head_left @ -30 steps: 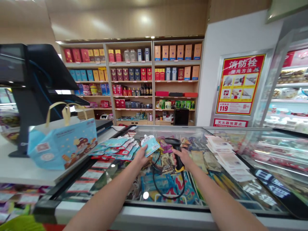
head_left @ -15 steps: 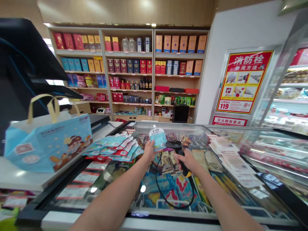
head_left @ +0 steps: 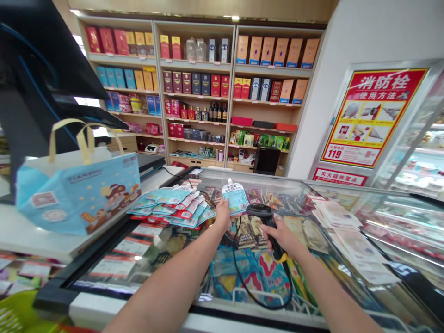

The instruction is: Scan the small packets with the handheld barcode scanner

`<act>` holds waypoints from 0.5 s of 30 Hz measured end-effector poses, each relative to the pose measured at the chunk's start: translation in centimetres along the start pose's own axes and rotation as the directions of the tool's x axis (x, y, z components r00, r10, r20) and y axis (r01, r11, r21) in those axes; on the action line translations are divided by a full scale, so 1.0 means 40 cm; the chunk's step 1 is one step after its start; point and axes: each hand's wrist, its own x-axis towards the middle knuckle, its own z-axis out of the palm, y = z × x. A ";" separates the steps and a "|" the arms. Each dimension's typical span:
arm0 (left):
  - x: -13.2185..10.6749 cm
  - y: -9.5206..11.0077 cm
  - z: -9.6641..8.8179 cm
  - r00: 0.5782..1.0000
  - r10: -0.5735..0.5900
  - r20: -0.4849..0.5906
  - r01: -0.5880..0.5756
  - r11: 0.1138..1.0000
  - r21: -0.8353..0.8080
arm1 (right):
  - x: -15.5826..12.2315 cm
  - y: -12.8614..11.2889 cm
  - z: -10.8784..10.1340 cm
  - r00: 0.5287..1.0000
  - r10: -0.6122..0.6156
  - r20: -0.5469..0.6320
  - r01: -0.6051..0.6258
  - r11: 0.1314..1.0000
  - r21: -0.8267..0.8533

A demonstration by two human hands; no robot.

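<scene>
My left hand (head_left: pixel 222 215) grips a light-blue and white spouted pouch (head_left: pixel 235 198) by its lower left side, its printed face toward me. Just to the right, my right hand (head_left: pixel 279 235) is wrapped around the handle of a black barcode scanner (head_left: pixel 260 211). The scanner's head sits close beside the pouch; whether they touch I cannot tell. A black cable (head_left: pixel 239 273) loops down from the scanner over the glass. Left of my left hand, a heap of similar blue and red pouches (head_left: pixel 173 206) lies on the freezer's glass top (head_left: pixel 166 268).
A blue shopping bag (head_left: pixel 79 194) stands on the counter at left, beneath a dark monitor (head_left: pixel 52 55). Printed paper sheets (head_left: pixel 350 236) lie on the glass at right. Packaged goods show inside the freezer. Behind are shelves of boxes (head_left: pixel 197 85) and a red fire-hydrant sign (head_left: pixel 374 118).
My view has shifted slightly left and downward, so most things sit farther right in the picture. Both hands keep their holds on the pouch and the scanner.
</scene>
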 end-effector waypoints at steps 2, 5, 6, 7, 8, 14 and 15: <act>0.001 -0.001 0.000 1.000 0.005 -0.009 -0.005 1.000 0.001 | 0.002 0.003 -0.002 1.000 0.001 0.000 -0.001 1.000 -0.007; 0.000 -0.003 0.000 1.000 0.014 -0.005 -0.014 1.000 0.007 | 0.006 0.011 -0.007 1.000 0.007 0.009 -0.006 1.000 -0.030; -0.001 -0.004 0.000 1.000 0.019 0.003 -0.019 1.000 0.011 | 0.007 0.014 -0.008 1.000 0.005 0.016 -0.005 0.999 -0.035; -0.002 -0.005 -0.001 1.000 0.026 0.011 -0.026 1.000 0.014 | 0.008 0.017 -0.009 1.000 0.002 0.024 -0.001 0.999 -0.036; -0.002 -0.006 -0.001 0.999 0.031 0.019 -0.032 0.999 0.017 | 0.009 0.019 -0.010 0.999 -0.002 0.033 0.003 0.999 -0.032; 0.002 -0.009 -0.005 0.999 0.047 0.019 -0.048 0.998 0.047 | 0.004 0.008 -0.009 0.999 0.039 0.036 -0.039 0.999 -0.016; 0.003 -0.008 -0.005 0.999 0.045 0.026 -0.046 0.998 0.052 | 0.003 0.005 -0.009 0.998 0.045 0.035 -0.044 0.999 -0.015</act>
